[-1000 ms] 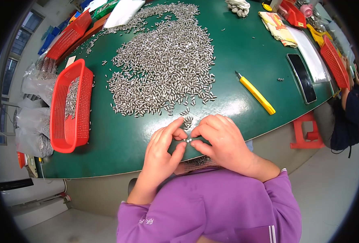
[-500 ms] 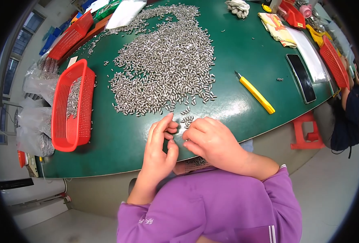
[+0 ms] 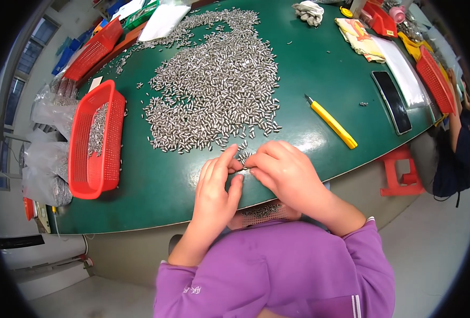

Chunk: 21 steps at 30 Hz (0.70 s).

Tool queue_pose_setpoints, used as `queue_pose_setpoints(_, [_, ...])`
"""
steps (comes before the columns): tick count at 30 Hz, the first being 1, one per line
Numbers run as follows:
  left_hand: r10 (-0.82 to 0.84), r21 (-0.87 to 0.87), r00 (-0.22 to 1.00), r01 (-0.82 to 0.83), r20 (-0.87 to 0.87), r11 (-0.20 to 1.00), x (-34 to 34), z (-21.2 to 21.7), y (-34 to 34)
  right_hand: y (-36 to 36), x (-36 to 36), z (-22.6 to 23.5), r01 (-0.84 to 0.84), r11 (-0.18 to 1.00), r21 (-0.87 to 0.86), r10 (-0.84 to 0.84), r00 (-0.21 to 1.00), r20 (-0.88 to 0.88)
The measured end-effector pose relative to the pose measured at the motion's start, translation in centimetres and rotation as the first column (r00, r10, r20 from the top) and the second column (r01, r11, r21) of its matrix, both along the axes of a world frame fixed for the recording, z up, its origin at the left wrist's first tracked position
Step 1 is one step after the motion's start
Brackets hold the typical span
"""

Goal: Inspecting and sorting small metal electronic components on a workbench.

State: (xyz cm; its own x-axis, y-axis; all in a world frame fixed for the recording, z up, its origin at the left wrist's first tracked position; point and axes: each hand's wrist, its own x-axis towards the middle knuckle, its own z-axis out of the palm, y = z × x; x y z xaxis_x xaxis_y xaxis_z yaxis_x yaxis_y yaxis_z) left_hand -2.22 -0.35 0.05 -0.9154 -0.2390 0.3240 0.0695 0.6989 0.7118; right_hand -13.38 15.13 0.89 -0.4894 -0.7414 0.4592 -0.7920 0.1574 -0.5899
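Note:
A wide heap of small silvery metal pins (image 3: 213, 90) covers the middle of the green table (image 3: 155, 175). Below it, a little cluster of loose pins (image 3: 243, 153) lies between my hands. My left hand (image 3: 212, 185) is just left of the cluster, its fingers half curled and the thumb apart. From the other side my right hand (image 3: 288, 168) reaches in, thumb and fingers drawn together at the cluster; whatever is between its fingertips is hidden. Under the table edge, in front of me, sits a pinkish mesh basket (image 3: 238, 220) with pins in it.
A red basket (image 3: 116, 143) partly filled with pins stands at left, beside clear plastic bags (image 3: 44, 159). To the right lie a yellow utility knife (image 3: 334, 125), a phone (image 3: 392, 102) and a patterned cloth (image 3: 359, 40). White gloves (image 3: 309, 12) rest at the back.
Both hands have moved slightly to the right and closer to the small cluster. The right fingertips now meet the pins. More of the basket below the table edge shows.

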Motion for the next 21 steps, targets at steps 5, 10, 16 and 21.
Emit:
queue_pose_setpoints(5, [0.003,0.032,1.000,-0.003,-0.002,0.999,0.04,-0.12,0.10,-0.34,-0.04,-0.37,-0.026,1.000,0.008,0.026,1.000,0.000])
queue_pose_setpoints(10, [0.032,0.075,0.999,-0.033,0.005,0.997,-0.19,0.22,0.49,-0.26,-0.21,-0.42,-0.059,0.998,-0.002,0.059,0.998,0.018])
queue_pose_setpoints(16, [0.031,0.057,1.000,-0.031,0.007,0.998,-0.42,-0.01,0.41,-0.56,-0.22,-0.34,-0.024,0.999,-0.027,0.026,0.998,0.054])
queue_pose_setpoints(21, [0.026,0.024,0.999,-0.026,0.023,0.999,-0.26,-0.13,0.21,-0.37,-0.28,-0.16,-0.054,0.998,0.011,0.054,0.998,0.038])
